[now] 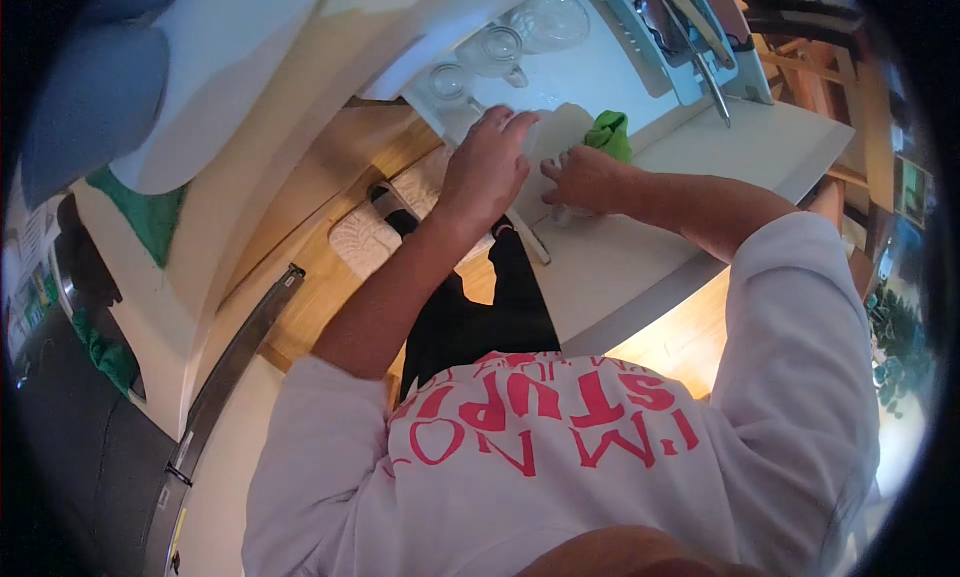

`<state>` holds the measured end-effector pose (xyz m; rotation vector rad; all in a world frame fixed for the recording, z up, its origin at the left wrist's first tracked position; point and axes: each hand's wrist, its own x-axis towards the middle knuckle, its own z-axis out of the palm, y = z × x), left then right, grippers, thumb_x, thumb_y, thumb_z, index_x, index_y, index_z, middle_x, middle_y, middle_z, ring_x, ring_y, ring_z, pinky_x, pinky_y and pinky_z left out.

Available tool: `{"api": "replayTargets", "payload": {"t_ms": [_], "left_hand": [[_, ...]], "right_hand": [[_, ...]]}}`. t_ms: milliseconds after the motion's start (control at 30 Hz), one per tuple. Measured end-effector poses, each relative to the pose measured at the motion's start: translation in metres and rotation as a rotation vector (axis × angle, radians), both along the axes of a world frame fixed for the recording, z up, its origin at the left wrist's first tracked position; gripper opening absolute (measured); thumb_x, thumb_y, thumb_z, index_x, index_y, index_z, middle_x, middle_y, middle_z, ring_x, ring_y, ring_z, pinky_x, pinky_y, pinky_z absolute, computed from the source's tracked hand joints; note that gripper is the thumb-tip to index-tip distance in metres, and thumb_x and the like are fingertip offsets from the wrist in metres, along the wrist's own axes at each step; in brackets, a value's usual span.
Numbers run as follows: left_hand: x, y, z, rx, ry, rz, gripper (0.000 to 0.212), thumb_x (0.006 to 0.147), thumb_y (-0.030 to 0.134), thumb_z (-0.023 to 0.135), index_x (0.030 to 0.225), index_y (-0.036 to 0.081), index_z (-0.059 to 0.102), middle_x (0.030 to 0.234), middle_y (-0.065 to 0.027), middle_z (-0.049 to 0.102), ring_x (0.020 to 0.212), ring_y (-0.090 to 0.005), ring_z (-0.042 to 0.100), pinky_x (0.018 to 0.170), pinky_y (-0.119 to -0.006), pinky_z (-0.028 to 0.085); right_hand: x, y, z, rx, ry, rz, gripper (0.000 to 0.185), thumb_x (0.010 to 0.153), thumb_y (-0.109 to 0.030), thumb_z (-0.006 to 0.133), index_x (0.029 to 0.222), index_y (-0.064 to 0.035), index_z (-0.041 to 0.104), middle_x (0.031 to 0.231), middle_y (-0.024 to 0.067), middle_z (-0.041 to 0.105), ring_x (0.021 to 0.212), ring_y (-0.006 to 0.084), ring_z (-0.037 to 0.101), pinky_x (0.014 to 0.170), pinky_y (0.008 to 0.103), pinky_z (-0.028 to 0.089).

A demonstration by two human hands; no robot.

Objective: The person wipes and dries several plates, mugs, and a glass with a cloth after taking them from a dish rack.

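My left hand [491, 157] is over the near edge of the white tray-like surface [600, 70], its fingers bent over something translucent that I cannot make out. To its right, my right hand [589, 179] hovers close to the pale countertop [630, 254] with fingers curled. A small clear object [561, 215] shows just under those fingers; whether they grip it is unclear. Touching or just behind the right hand lies a crumpled green cloth [609, 134]. Beyond the left hand stand a glass mug [448, 81], a second glass mug [499, 48] and a larger clear glass vessel [555, 23].
At the back right, a light-blue dish rack [686, 85] holds metal utensils, one handle [712, 93] sticking out over the counter. The counter's front edge [652, 295] runs beside my legs. A patterned mat [364, 235] lies on the wooden floor. A green cloth [146, 209] hangs at left.
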<state>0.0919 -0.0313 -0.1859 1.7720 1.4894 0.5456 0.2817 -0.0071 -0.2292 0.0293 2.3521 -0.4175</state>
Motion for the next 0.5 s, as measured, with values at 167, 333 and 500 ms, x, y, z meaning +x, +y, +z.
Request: {"api": "replayTargets", "payload": {"t_ms": [167,333,500], "left_hand": [[-0.034,-0.042,0.018,-0.019,-0.22,0.217,0.048,0.068,0.0,0.064,0.115,0.007,0.056,0.112,-0.0169,0.051,0.1,-0.0314,0.056,0.087,-0.035,0.047],[-0.039,-0.058,0.027,-0.184,-0.503,0.475,0.049,0.066,-0.003,0.066,0.113,0.007,0.058,0.112,-0.0137,0.054,0.1,-0.0256,0.057,0.084,-0.032,0.047],[-0.047,-0.064,0.017,-0.152,-0.422,0.472,0.047,0.069,-0.003,0.065,0.114,0.006,0.058,0.112,-0.0092,0.056,0.102,-0.0194,0.056,0.085,-0.03,0.047]], "right_hand": [[0.002,0.006,0.026,0.063,0.027,-0.071,0.06,0.07,-0.022,0.069,0.125,-0.0344,0.049,0.138,0.0184,0.036,0.103,0.0371,0.055,0.077,0.0411,0.051],[0.01,0.009,0.021,-0.001,-0.029,-0.278,0.063,0.072,-0.018,0.065,0.131,-0.0191,0.042,0.138,0.0216,0.033,0.102,0.0396,0.055,0.078,0.0429,0.051],[-0.008,0.006,0.018,0.056,0.11,-0.673,0.063,0.07,-0.02,0.066,0.128,-0.0114,0.042,0.123,0.0218,0.045,0.094,0.0387,0.059,0.077,0.0455,0.051]]}}
